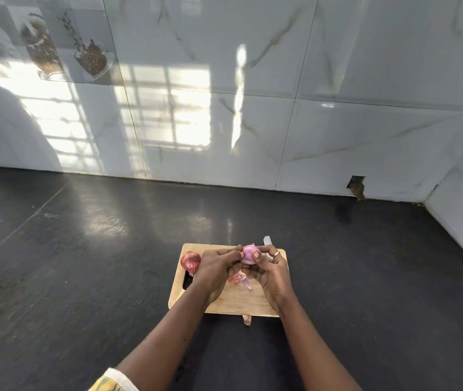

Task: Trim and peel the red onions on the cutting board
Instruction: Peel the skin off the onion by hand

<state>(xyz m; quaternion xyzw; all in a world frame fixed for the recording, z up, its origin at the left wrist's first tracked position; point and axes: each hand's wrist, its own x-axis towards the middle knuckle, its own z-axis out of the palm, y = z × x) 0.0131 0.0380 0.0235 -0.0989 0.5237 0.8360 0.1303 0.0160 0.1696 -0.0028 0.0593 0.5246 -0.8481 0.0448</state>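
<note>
Pale glossy round onion (pixel 248 253) pinched by both hands' grip, left hand (pixel 216 270), right hand (pixel 270 270), wooden cutting board (pixel 233 301)

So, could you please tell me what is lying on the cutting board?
An unpeeled red onion sits at its left end and peel scraps lie centrally. The left hand and right hand hold a partly peeled onion over it, hiding the board beneath.

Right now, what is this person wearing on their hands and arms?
The right hand has a pale metal ring on one finger; the left hand shows none. A sleeve, yellow patterned with a white cuff, ends near the left elbow.
</note>
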